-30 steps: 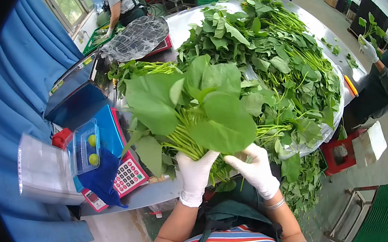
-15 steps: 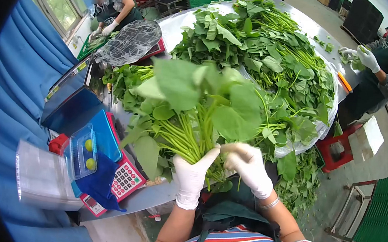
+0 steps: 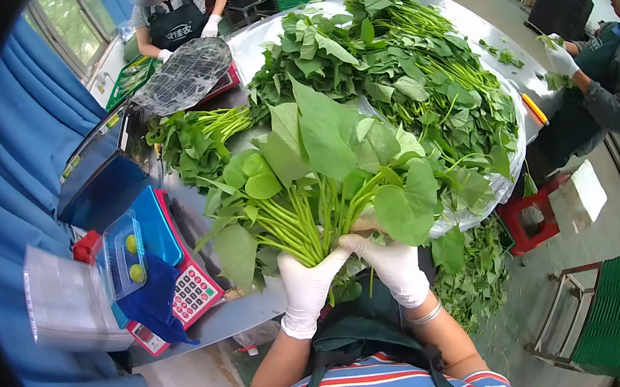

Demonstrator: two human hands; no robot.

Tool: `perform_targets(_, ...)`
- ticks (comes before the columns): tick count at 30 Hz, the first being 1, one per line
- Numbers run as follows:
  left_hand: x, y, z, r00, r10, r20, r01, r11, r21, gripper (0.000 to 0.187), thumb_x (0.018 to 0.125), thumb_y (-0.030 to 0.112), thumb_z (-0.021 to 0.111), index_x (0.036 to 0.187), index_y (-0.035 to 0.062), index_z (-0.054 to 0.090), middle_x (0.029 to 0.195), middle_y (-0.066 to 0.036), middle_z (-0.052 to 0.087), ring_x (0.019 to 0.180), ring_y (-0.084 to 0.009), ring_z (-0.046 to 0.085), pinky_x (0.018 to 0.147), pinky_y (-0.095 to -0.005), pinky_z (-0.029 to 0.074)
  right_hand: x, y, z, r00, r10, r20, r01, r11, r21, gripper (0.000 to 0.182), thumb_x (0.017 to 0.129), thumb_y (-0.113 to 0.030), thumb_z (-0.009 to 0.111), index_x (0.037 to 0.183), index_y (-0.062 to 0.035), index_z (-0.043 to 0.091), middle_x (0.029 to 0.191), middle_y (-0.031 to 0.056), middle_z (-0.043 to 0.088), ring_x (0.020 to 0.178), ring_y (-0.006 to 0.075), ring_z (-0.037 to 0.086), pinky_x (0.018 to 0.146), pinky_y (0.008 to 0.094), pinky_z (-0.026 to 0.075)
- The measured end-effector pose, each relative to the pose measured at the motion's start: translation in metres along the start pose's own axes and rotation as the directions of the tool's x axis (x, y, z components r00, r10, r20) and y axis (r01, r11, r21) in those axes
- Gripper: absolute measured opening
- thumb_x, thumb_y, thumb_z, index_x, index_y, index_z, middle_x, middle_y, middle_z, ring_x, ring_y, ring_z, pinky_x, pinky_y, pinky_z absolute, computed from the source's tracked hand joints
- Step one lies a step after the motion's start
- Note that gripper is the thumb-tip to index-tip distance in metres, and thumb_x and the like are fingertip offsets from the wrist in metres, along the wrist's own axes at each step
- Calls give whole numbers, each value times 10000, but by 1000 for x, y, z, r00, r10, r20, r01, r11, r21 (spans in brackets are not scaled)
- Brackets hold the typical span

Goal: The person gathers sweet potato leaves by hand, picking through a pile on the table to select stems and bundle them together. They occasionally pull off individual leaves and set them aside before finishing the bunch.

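A bunch of leafy green stems [image 3: 307, 220] fans upward in front of me, its broad leaves at the top. My left hand [image 3: 305, 288], in a white glove, is closed round the lower stems. Beside it my right hand [image 3: 391, 270], also gloved, has its thumb against the left thumb and its fingers behind the stems at the bunch's right side. Part of the right fingers is hidden by leaves. A large heap of the same greens [image 3: 407, 75] lies on the metal table beyond, and a smaller bundle [image 3: 198, 139] lies to the left.
To the left are a pink scale [image 3: 195, 293], a clear box [image 3: 125, 253], a blue cloth [image 3: 156, 302] and stacked clear trays [image 3: 72, 300]. A red stool [image 3: 533, 219] stands at the right. Two co-workers [image 3: 181, 14], [image 3: 605, 82] in gloves work across the table.
My right hand has moved in against the stems and the left hand. The bunch's leaves have spread out. The view has shifted, and the co-worker at the left is more upright.
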State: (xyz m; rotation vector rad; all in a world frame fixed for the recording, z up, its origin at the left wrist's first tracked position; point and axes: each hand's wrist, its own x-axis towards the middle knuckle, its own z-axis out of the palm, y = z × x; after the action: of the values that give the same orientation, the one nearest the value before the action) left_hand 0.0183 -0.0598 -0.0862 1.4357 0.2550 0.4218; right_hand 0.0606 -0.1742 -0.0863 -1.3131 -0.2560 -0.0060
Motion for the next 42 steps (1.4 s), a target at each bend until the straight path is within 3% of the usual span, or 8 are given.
perform_targets(11,-7,4,12,1000,-26,-1,26,999,-46,221,683,-24,710,880,-22,609,826,-38,623,721,-99,573,674,-239,465,-2,12,-22,985,-171,25,173,979,-109,191,676,-72,750,818,-12,637,767,25,612,706,118,558,674,260,458)
perform_targets(13,-6,4,13,999,-17,-34,14,997,-76,218,684,-38,704,878,-19,607,826,-39,624,724,-102,575,681,-240,466,-4,1,-24,986,165,40,-169,944,283,199,708,-74,723,874,-13,631,802,18,620,723,99,552,679,244,450)
perform_targets(18,-6,1,11,996,-66,-57,55,982,-181,227,686,-77,684,890,-18,604,819,-47,627,725,-114,583,685,-241,470,-6,12,-26,992,123,17,-121,921,370,221,728,-62,693,931,-12,620,853,19,629,719,68,534,665,211,432)
perform_targets(27,-2,2,9,985,-169,-14,160,954,-253,209,703,-47,676,893,-2,600,778,-56,621,615,-93,539,551,-206,419,-6,9,-28,991,120,52,-128,972,199,192,739,-82,688,913,-23,632,851,18,607,720,70,528,652,221,426)
perform_targets(31,0,-10,5,984,-180,17,172,906,-386,201,734,-22,654,911,11,567,777,-56,597,579,-94,503,518,-210,403,-2,0,-25,981,-33,192,43,998,-50,237,745,-122,679,951,-15,631,868,47,604,708,92,532,650,236,427)
perform_targets(36,6,-14,-5,969,-240,64,231,771,-594,253,765,7,636,987,24,516,850,-69,575,599,-89,484,524,-208,407,-6,-17,-18,954,-128,272,215,922,-321,257,771,-206,659,974,-52,628,835,62,602,665,140,553,623,254,447)
perform_targets(39,8,-16,-10,963,-266,46,229,713,-663,272,783,20,626,1022,24,496,896,-86,566,617,-85,484,544,-209,418,-9,-20,-23,907,69,416,140,881,-451,248,781,-259,643,935,-66,629,764,70,604,639,180,574,601,276,462)
perform_targets(42,8,-15,-9,974,-224,21,182,733,-655,239,813,26,599,1028,21,495,902,-87,563,638,-91,491,561,-207,421,-12,-5,-23,864,-133,486,427,706,-565,225,811,-276,597,864,-58,625,719,111,594,633,254,583,568,326,464)
